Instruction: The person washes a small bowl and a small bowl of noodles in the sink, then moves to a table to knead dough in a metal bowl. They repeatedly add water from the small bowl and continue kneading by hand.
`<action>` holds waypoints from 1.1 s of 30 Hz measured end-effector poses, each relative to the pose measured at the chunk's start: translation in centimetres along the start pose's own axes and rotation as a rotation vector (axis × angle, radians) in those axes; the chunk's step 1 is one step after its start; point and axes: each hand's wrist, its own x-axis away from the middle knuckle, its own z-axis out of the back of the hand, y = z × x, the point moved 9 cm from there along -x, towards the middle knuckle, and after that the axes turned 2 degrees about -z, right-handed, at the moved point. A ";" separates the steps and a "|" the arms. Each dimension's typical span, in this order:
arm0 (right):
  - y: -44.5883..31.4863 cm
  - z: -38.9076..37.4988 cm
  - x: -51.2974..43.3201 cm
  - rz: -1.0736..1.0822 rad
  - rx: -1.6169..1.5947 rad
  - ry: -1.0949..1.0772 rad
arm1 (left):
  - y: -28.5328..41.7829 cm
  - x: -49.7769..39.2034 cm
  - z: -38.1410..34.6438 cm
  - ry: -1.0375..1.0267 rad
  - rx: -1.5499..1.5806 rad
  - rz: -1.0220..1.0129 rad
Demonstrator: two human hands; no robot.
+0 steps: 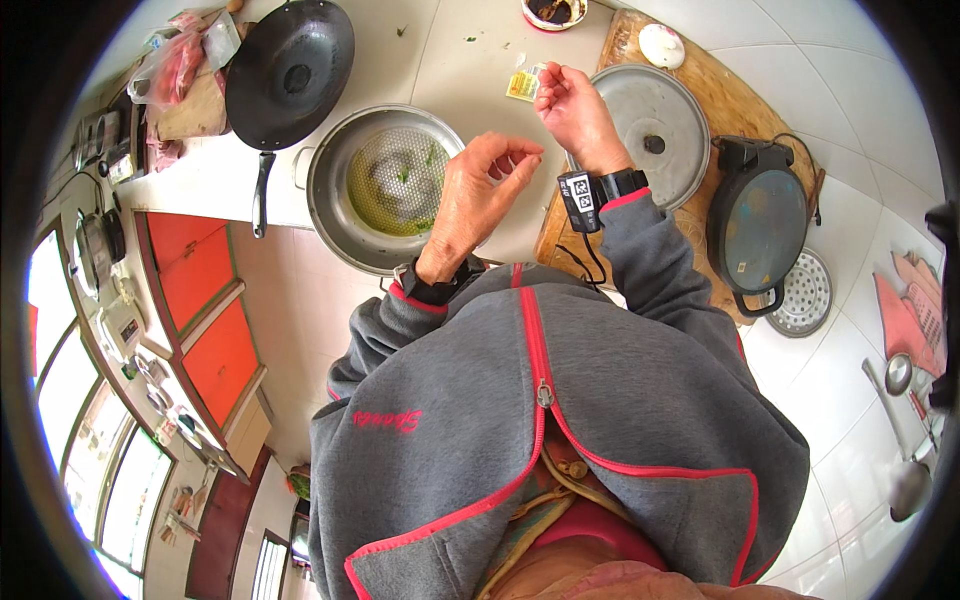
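Note:
My left hand hovers by the right rim of a wide stainless steel pot, palm turned inward. Its thumb and index fingertips almost meet; whether something tiny is pinched there is unclear. Greenish-yellow liquid with green leaf scraps covers the pot's dimple-patterned bottom. Farther forward, my right hand is raised with the palm side partly showing and the fingers loosely curled, nothing visible in it. It overlaps a small yellow printed packet on the counter and the left edge of a grey metal lid with a black knob.
A black wok sits left of the pot, its handle over the counter edge. Under the lid is a wooden board, with a round electric griddle at right. A bowl of dark sauce and a white round object stand at the back.

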 end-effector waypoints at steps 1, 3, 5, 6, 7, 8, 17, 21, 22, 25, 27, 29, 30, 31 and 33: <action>-0.2 -0.6 0.0 -0.012 -0.054 -0.070 | -0.2 -0.3 0.0 0.009 0.007 0.007; -0.8 -1.2 0.0 -0.026 -0.154 -0.124 | -0.5 -0.5 -0.2 0.000 0.046 0.032; -1.8 -2.7 0.2 -0.010 -0.171 -0.234 | -0.5 -0.6 -0.5 -0.016 0.073 0.037; -2.4 -3.1 0.3 0.013 -0.177 -0.248 | -0.4 -0.6 -0.8 -0.024 0.082 0.027; -3.0 -3.6 0.5 0.038 -0.184 -0.290 | -0.2 -0.6 -1.2 -0.038 0.087 0.023; -3.2 -3.9 0.7 0.030 -0.199 -0.292 | -0.2 -0.6 -1.6 -0.065 0.121 0.030; 0.4 -5.9 2.9 -0.260 -0.336 -0.433 | 4.1 0.7 -4.0 -0.041 -0.717 -0.636; 1.1 -5.1 3.2 -0.189 -0.146 -0.395 | 3.6 1.3 -4.1 -0.054 -0.742 -0.659; 1.2 -5.3 3.5 -0.178 -0.116 -0.425 | 3.6 1.5 -4.2 -0.049 -0.748 -0.664; 1.6 -5.9 3.9 -0.157 -0.033 -0.489 | 3.9 1.7 -4.5 -0.044 -0.727 -0.666; 1.7 -5.3 3.5 -0.103 0.096 -0.407 | 4.2 1.5 -4.3 -0.045 -0.666 -0.646; 1.7 -3.5 2.9 -0.020 0.289 -0.205 | 4.5 1.0 -3.1 0.006 -0.596 -0.605; 1.7 -3.1 2.8 0.008 0.437 -0.169 | 4.7 0.8 -2.5 0.038 -0.567 -0.588; 1.8 -2.6 2.6 0.024 0.581 -0.136 | 4.8 0.4 -2.2 0.050 -0.539 -0.566; 1.9 -2.0 2.1 0.079 0.853 -0.109 | 4.9 -0.3 -1.7 0.086 -0.494 -0.531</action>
